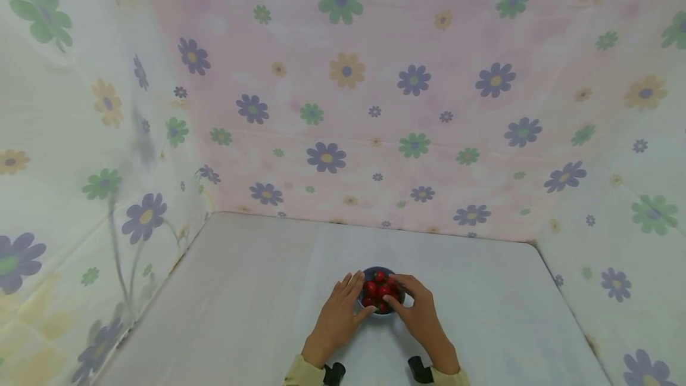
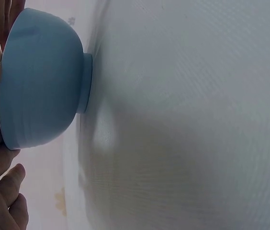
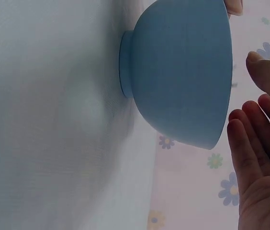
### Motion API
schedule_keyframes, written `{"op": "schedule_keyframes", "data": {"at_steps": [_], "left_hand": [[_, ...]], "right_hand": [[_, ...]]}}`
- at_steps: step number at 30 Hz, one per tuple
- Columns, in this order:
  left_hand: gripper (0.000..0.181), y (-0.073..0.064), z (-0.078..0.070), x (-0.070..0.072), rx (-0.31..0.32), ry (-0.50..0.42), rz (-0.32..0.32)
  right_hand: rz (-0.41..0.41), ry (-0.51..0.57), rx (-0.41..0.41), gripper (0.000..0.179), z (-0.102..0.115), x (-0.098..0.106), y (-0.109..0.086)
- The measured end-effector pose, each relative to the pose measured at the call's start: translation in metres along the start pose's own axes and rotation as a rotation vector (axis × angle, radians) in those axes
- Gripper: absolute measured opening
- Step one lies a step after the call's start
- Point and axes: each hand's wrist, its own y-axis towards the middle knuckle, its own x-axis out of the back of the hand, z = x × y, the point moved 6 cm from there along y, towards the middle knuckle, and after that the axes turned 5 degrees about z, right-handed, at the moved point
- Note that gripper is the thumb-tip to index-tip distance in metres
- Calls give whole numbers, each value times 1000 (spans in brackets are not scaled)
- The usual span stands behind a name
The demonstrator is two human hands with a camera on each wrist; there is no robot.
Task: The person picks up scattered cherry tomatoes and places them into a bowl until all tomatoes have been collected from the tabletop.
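Observation:
A small blue bowl stands on the white table, holding several small red fruits with green tops that look like strawberries. My left hand holds the bowl from the left, thumb at the near rim and fingers along the side. In the left wrist view, fingertips show beside the outer wall of the bowl. My right hand is over the right rim, thumb and forefinger spread above the fruits. The right wrist view shows its fingers loosely extended beside the rim; no fruit is visible between them.
The white tabletop spreads around the bowl. Flower-patterned cloth walls enclose it at the back and both sides. Dark wrist mounts sit near the cuffs of the pale yellow sleeves.

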Motion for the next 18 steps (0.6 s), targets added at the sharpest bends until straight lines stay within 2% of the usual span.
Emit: {"op": "schedule_keyframes", "data": {"at_steps": [12, 18], "left_hand": [[77, 2, 2, -2, 7, 8, 16], [76, 2, 2, 4, -4, 38, -6]], "right_hand": [[11, -31, -23, 46, -2, -1, -1], [21, -40, -27, 49, -1, -1, -4]]}}
